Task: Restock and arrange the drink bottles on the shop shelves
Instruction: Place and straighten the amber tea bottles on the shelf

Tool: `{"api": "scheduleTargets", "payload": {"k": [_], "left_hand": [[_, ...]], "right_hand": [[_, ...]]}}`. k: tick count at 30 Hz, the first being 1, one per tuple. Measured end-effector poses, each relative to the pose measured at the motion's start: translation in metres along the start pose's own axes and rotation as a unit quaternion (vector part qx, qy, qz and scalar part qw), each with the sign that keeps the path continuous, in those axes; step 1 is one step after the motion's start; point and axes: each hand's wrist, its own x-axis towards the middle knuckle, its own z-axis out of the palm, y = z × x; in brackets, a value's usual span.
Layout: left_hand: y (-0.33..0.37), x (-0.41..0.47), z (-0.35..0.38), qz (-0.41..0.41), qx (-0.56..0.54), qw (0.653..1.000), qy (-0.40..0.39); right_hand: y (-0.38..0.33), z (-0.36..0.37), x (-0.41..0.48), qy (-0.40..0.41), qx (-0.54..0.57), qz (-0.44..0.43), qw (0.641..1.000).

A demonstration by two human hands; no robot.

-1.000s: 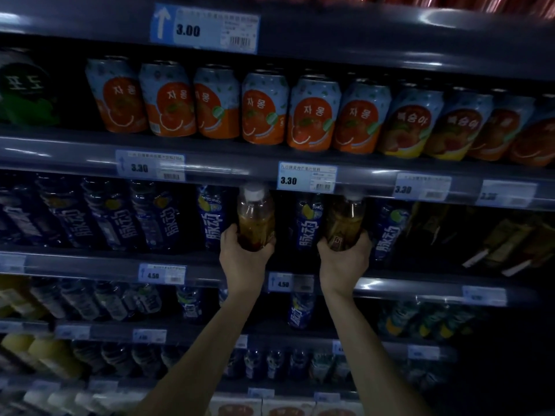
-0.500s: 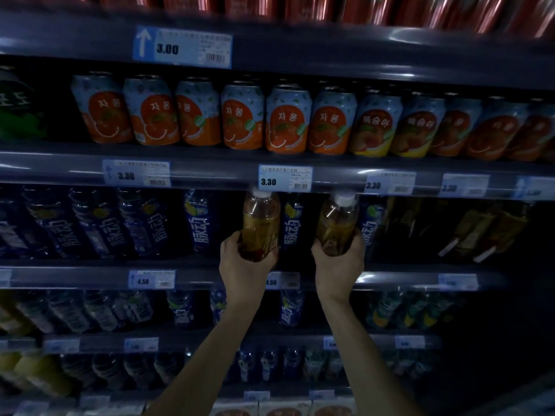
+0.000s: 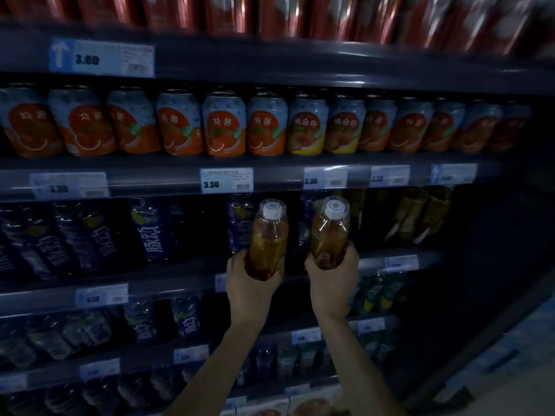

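Note:
I hold two amber drink bottles with white caps, side by side in front of the dark shelf bay. My left hand (image 3: 251,283) grips the base of the left amber bottle (image 3: 268,235). My right hand (image 3: 332,279) grips the base of the right amber bottle (image 3: 329,232). Both bottles are upright, tilted slightly toward me, caps just below the 3.30 price tag (image 3: 226,180). Their lower ends are level with the front rail of the shelf (image 3: 180,274) that carries blue-labelled bottles (image 3: 153,232).
Above is a row of orange and peach cans (image 3: 223,127), and red cans (image 3: 270,13) on top. Brown-labelled bottles (image 3: 420,211) stand in the dim right part of the same shelf. Lower shelves hold more blue and green bottles (image 3: 375,292). The aisle floor (image 3: 510,370) shows at lower right.
Both hands have drawn the two bottles out from under the shelf edge toward me, so their caps now show fully. The view has shifted, showing more of the red cans on top.

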Motion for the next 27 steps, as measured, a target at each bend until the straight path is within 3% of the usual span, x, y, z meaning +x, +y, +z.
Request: {"api": "scheduleTargets", "payload": {"k": [12,21,27], "left_hand": [[0.022,-0.026,0.099,0.004,-0.04,0.997,-0.06],[0.036,-0.018,0.156,-0.002,-0.026,0.999,-0.029],[0.042,-0.004,0.179,-0.001,-0.019,1.0,-0.009]], "right_hand": [[0.042,-0.08,0.061,0.044,-0.03,0.036,0.998],[0.057,-0.103,0.109,0.035,-0.019,0.028,0.999],[0.059,-0.098,0.13,-0.015,-0.022,0.014,1.0]]}}
